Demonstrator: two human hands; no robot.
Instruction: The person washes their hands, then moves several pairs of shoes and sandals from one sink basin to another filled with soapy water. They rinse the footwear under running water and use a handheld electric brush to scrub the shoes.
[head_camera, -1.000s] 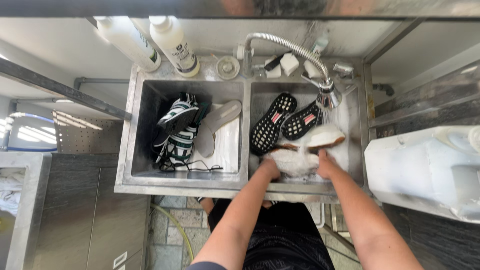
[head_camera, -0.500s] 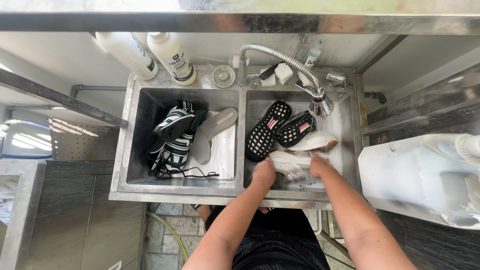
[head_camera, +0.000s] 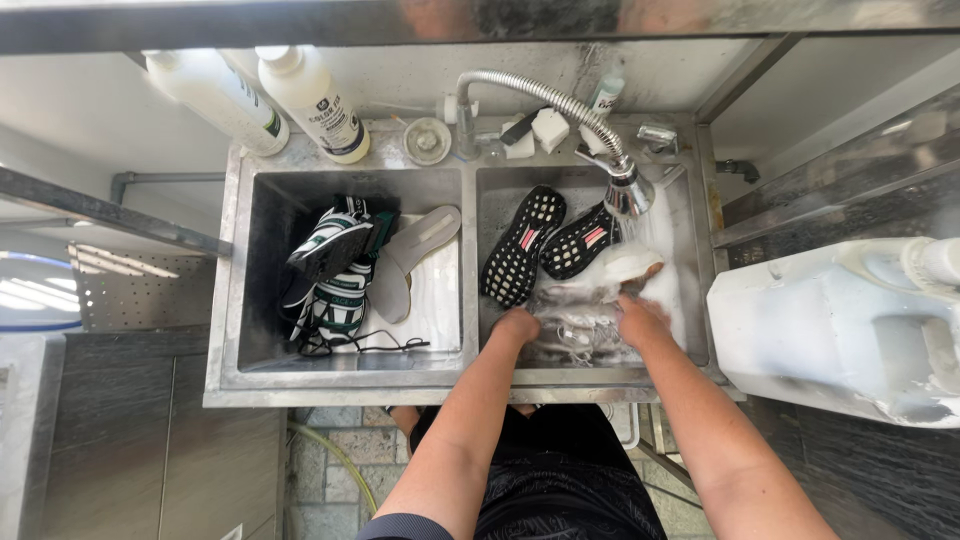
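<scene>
Both my hands are in the right basin of a steel double sink (head_camera: 468, 290). My left hand (head_camera: 516, 325) and my right hand (head_camera: 640, 315) grip a white shoe (head_camera: 590, 300) that is wet and blurred. Water runs onto it from the spray head (head_camera: 630, 192) of a flexible tap. Two dark shoes (head_camera: 545, 240) lie sole-up just behind it in the same basin. In the left basin lie striped green, black and white shoes (head_camera: 330, 275) with loose laces and a pale insole (head_camera: 410, 255).
Two white bottles (head_camera: 265, 95) stand behind the left basin. A drain plug (head_camera: 428, 138), sponge pieces and small items sit on the back ledge. A large white plastic jug (head_camera: 840, 320) lies on the right counter. A perforated shelf and rail are at the left.
The white shoe has shifted under the running water and my hands have moved on it. The view has dropped slightly and moved closer to the sink.
</scene>
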